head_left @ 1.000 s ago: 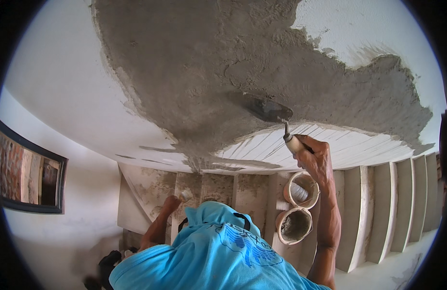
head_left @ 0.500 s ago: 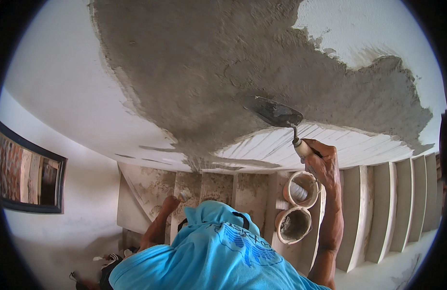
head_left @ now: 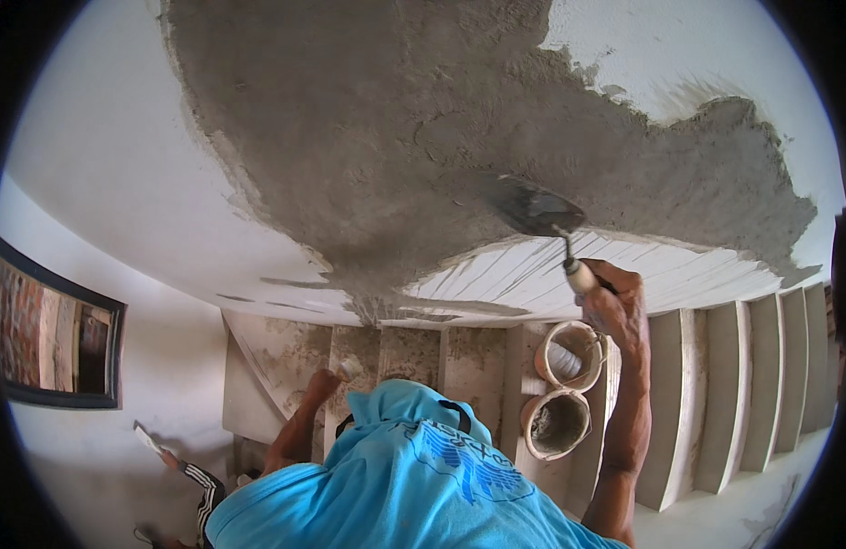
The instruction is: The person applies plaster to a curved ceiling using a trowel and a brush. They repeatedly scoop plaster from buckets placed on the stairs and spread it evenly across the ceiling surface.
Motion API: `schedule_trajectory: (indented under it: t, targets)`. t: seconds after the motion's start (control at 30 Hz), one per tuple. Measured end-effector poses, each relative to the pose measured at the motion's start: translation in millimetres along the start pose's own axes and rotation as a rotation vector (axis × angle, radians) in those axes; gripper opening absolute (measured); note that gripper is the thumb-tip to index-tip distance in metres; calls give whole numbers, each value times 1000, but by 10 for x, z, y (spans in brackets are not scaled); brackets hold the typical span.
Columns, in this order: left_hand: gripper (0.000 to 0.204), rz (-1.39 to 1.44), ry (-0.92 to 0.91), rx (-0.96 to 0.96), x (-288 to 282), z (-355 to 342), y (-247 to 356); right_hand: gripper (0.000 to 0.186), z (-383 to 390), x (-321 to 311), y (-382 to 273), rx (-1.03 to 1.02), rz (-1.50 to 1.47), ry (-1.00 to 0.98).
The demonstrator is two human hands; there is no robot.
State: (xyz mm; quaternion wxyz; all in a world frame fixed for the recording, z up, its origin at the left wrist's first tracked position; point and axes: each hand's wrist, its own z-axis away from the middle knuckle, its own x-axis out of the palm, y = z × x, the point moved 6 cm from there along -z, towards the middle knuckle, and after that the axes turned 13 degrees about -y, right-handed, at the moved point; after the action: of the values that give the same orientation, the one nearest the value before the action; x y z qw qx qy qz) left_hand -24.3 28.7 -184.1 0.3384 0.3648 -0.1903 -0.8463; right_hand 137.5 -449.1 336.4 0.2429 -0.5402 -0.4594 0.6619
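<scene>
My right hand [head_left: 615,300] is closed around the pale handle of a pointed trowel [head_left: 538,209]. Its dark blade, a little blurred, lies against or just over the grey mortar [head_left: 368,137] spread on the white wall [head_left: 94,192]. Just below the blade, a bare white patch is scored with slanting lines. Lower down, my left hand [head_left: 324,382] is closed on a small whitish thing [head_left: 350,369], too unclear to name, above the mortar-stained stair steps.
Two buckets stand on the steps by my right forearm: one [head_left: 569,357] holds a pale rounded thing, the other [head_left: 556,425] grey mortar. More stair steps [head_left: 716,393] run off right. A dark-framed opening [head_left: 57,320] is at left. Below it, a co-worker's hand [head_left: 170,459] grips a pale flat tool.
My right hand and the trowel have shifted slightly to the right. The co-worker's striped sleeve and hand with the pale tool have come up at lower left. My left hand stays nearly still.
</scene>
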Motion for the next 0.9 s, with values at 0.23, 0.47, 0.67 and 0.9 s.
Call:
schedule_trajectory:
  t: [0.23, 0.47, 0.67, 0.9]
  targets:
    - [35, 20, 46, 6, -135, 203, 339, 53, -8, -95, -84, 53, -36, 98]
    - [35, 68, 63, -45, -56, 146, 115, 43, 59, 70, -218, 88, 19, 70]
    - [38, 6, 15, 28, -12, 14, 158, 41, -122, 290, -222, 100, 169, -73]
    - [38, 78, 88, -64, -46, 92, 100, 43, -203, 161, -418, 148, 147, 21]
